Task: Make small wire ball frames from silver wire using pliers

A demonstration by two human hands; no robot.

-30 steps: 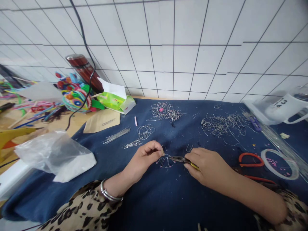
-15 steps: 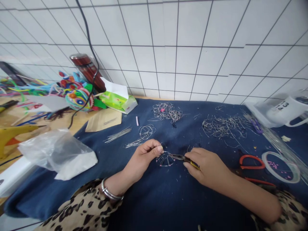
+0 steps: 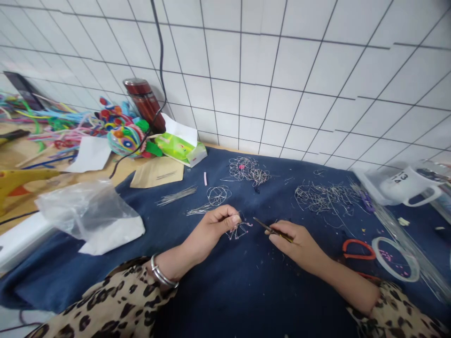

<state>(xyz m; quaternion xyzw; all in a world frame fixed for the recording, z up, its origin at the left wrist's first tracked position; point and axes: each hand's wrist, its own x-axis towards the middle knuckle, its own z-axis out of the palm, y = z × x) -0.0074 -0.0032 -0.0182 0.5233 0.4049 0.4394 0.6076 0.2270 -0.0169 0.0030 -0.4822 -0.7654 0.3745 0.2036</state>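
Observation:
Between thumb and fingers, my left hand (image 3: pixel 214 230) pinches a small wire frame (image 3: pixel 238 231) of thin silvery wire with tiny pink beads on it. My right hand (image 3: pixel 294 241) is wrapped round a pair of pliers (image 3: pixel 273 230) with yellow and dark handles. The tips of the pliers point left toward the wire frame and stand a little apart from it. Just behind my left hand lie a round wire form (image 3: pixel 218 195) and a bundle of short straight wires (image 3: pixel 199 210).
A dark blue cloth (image 3: pixel 225 291) covers the work surface. Tangled wire piles (image 3: pixel 324 197) lie at the back. On the right are orange-handled scissors (image 3: pixel 358 249), a round dish (image 3: pixel 396 258) with pink beads and a white mug (image 3: pixel 410 185). A plastic bag (image 3: pixel 84 211) rests at the left.
The pliers in my right hand have drawn away from the wire frame, to the right. In my left hand the frame has turned. The camera view has shifted slightly.

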